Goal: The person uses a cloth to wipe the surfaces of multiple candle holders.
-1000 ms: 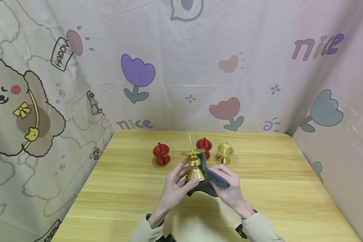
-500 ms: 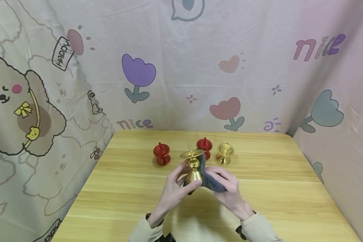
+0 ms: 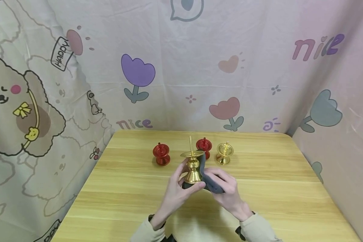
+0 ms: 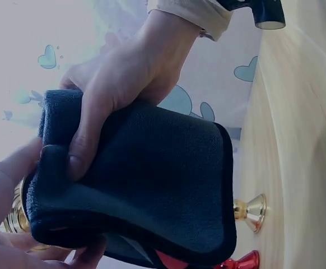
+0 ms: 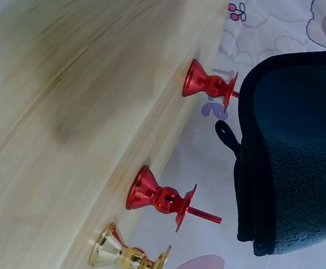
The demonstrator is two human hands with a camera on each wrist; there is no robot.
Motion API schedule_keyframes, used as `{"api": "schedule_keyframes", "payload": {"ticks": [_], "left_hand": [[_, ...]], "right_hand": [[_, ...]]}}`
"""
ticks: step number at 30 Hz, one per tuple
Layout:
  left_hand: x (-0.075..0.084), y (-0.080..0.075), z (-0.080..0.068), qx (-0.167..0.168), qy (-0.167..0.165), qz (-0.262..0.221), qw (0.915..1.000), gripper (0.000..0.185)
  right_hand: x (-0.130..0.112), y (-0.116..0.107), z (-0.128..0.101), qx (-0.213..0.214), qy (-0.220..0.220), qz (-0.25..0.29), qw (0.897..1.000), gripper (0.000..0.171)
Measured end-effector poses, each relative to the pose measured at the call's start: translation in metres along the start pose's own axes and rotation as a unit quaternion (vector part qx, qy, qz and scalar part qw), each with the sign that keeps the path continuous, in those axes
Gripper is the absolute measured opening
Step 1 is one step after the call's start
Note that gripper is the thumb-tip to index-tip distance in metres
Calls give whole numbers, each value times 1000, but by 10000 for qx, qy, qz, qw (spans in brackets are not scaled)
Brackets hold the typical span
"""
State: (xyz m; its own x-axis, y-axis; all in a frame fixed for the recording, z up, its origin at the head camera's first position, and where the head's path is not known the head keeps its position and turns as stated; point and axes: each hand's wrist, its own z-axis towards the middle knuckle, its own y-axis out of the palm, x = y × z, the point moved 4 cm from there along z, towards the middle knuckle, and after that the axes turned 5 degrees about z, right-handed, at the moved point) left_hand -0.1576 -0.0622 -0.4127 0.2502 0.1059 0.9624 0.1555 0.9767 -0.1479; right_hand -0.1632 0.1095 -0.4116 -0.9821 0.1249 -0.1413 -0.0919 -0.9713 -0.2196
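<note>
In the head view a tall gold candlestick [image 3: 192, 167] with a thin spike is held above the table. My left hand [image 3: 185, 180] grips its bell-shaped base from the left, thumb under the rim. My right hand [image 3: 223, 184] grips a folded dark grey cloth [image 3: 209, 178] and presses it against the candlestick's right side. The left wrist view shows the right hand [image 4: 110, 92] curled over the cloth [image 4: 152, 179], with a sliver of the candlestick [image 4: 16, 219] behind it. The cloth [image 5: 294, 151] fills the right of the right wrist view.
On the wooden table [image 3: 275, 188], behind my hands, stand two red holders [image 3: 161, 154] [image 3: 204, 146] and a small gold holder [image 3: 225, 153] in a row. The right wrist view shows them too: red holders [image 5: 209, 84] [image 5: 162, 197], gold holder [image 5: 125, 253]. Printed fabric walls enclose the table.
The candlestick has gone from tilted to nearly upright in my left hand. My right hand has slid the cloth a little left and down against its base.
</note>
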Motion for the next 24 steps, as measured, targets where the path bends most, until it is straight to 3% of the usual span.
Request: {"api": "schedule_keyframes", "payload": {"ticks": [5, 12, 15, 20, 24], "left_hand": [[3, -3, 1, 128, 110, -7, 9999, 79], [3, -5, 1, -100, 226, -219, 9995, 78], [3, -3, 1, -151, 227, -219, 9994, 75], [1, -3, 1, 125, 131, -101, 9998, 78], [2, -4, 1, 284, 215, -34, 9994, 76]], "right_hand": [[0, 0, 0, 126, 34, 206, 9997, 20], [9, -5, -4, 549, 743, 935, 9913, 22], [7, -5, -3, 514, 567, 744, 9943, 21], [0, 0, 1, 126, -110, 120, 9998, 19], [-1, 2, 0, 184, -16, 194, 9996, 19]]}}
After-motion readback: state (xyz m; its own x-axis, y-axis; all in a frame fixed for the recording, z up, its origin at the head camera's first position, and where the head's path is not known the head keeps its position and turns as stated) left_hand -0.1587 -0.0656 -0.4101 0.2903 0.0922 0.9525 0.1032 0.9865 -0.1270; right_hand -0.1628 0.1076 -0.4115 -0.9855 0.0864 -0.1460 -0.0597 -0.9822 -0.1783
